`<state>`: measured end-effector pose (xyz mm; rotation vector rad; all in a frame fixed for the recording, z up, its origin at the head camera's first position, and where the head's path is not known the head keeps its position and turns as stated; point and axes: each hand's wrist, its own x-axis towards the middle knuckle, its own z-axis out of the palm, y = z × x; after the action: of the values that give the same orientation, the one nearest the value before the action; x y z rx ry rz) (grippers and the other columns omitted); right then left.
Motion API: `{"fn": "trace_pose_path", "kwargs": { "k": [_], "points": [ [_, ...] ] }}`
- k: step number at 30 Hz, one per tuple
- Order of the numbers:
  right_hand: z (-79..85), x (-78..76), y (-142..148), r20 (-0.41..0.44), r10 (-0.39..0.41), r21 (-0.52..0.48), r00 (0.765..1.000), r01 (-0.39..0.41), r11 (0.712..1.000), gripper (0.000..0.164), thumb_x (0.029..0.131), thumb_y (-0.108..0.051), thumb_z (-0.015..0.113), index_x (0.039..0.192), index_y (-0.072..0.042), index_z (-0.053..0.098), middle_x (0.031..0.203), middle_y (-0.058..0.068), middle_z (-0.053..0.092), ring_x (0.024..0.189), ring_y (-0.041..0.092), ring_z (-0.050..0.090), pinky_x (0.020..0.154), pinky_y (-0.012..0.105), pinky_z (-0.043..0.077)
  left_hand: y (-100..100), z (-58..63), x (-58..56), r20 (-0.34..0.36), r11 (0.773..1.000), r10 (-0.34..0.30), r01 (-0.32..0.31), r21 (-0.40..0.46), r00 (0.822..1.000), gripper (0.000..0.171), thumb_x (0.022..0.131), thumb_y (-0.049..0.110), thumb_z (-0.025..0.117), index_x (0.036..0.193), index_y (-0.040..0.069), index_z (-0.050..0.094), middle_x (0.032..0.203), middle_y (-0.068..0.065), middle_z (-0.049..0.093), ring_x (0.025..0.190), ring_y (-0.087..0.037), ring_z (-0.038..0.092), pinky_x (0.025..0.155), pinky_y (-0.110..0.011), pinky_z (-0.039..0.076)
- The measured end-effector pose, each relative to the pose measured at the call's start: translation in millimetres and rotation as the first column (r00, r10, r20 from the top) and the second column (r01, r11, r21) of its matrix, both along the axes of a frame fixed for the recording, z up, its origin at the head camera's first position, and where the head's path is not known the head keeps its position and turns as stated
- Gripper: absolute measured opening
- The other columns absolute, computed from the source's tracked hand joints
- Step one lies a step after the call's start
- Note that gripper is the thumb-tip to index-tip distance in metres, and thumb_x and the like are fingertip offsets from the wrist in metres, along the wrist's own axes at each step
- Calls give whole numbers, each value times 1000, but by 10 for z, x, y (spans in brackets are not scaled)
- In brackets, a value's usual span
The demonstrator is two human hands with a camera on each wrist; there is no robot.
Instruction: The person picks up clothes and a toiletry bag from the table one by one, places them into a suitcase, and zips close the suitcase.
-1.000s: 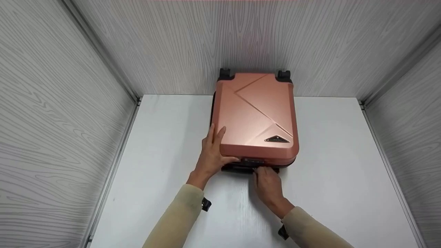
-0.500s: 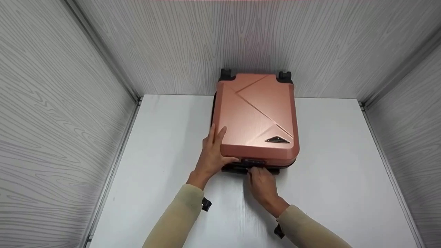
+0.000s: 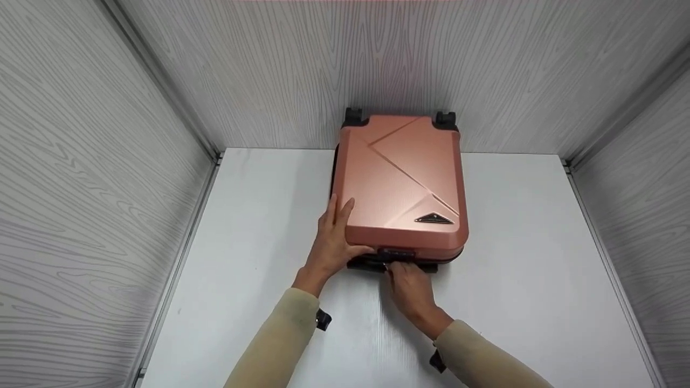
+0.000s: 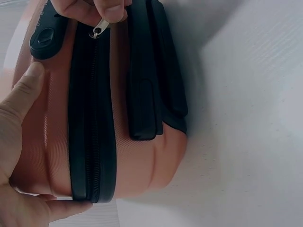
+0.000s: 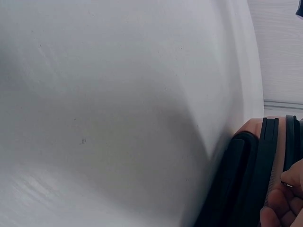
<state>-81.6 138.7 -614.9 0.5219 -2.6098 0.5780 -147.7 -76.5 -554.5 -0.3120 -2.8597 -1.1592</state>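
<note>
I log, nearest first: one bare right hand [image 3: 412,291], thumb and finger pinching a small silver metal zipper pull [image 4: 101,27]; one bare left hand [image 3: 330,245], just beside, fingers spread against the near-left corner of a rose-gold hard-shell suitcase [image 3: 399,172], lying flat on a smooth white surface [image 3: 259,215]; two black wheels [image 3: 353,116], by the grey wood-grain wall [image 3: 388,54].

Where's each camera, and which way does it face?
Head: worn on the head, looking forward and down at the rose-pink hard-shell suitcase; left hand, right hand, beige sleeves show.
Left wrist: worn there, facing the suitcase's black zipper strip; left hand and right hand partly show.
Right wrist: worn there, facing mostly white tabletop; right hand partly shows.
Both wrist views share the suitcase and right hand.
</note>
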Motion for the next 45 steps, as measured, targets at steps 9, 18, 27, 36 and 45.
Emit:
{"fn": "trace_pose_path", "kwargs": {
  "k": [9,18,27,36,45],
  "points": [
    [19,-28,41,-33,34,30,999,-33,999,17,89,-11,82,89,-7,65,75,9,67,67,32,66,59,48,53,9,-17,-27,-36,999,-7,6,-31,999,126,71,54,92,170,34,16,179,-7,-2,161,-37,21,114,-55,47],
    [72,-82,179,-213,90,39,973,-83,996,27,92,-23,79,76,-10,62,65,4,62,59,26,61,52,42,49,32,-36,-49,-44,1000,-15,14,-28,999,126,72,55,92,170,36,15,179,-7,-2,160,-38,22,114,-56,47],
    [297,-215,368,-365,90,13,927,-91,996,35,101,-24,63,70,-9,58,62,2,55,55,20,52,47,37,41,39,-24,-40,-18,1000,-7,6,-26,1000,125,73,53,93,170,37,14,179,-3,-5,162,-35,19,115,-55,46],
    [689,-516,619,-436,21,-8,900,-27,1000,26,99,-26,68,87,-3,65,80,12,64,75,33,57,65,46,43,47,-28,-39,-9,1000,-18,18,-23,1000,126,74,55,91,170,36,13,179,-4,-6,162,-35,17,116,-55,45],
    [886,-749,917,48,-43,99,998,38,994,80,96,-60,67,151,-6,50,158,21,43,149,44,33,117,71,24,74,-35,-42,9,1000,-6,6,-11,1000,127,73,54,92,170,39,11,179,-1,-7,163,-33,16,117,-54,45]
  ]
}}
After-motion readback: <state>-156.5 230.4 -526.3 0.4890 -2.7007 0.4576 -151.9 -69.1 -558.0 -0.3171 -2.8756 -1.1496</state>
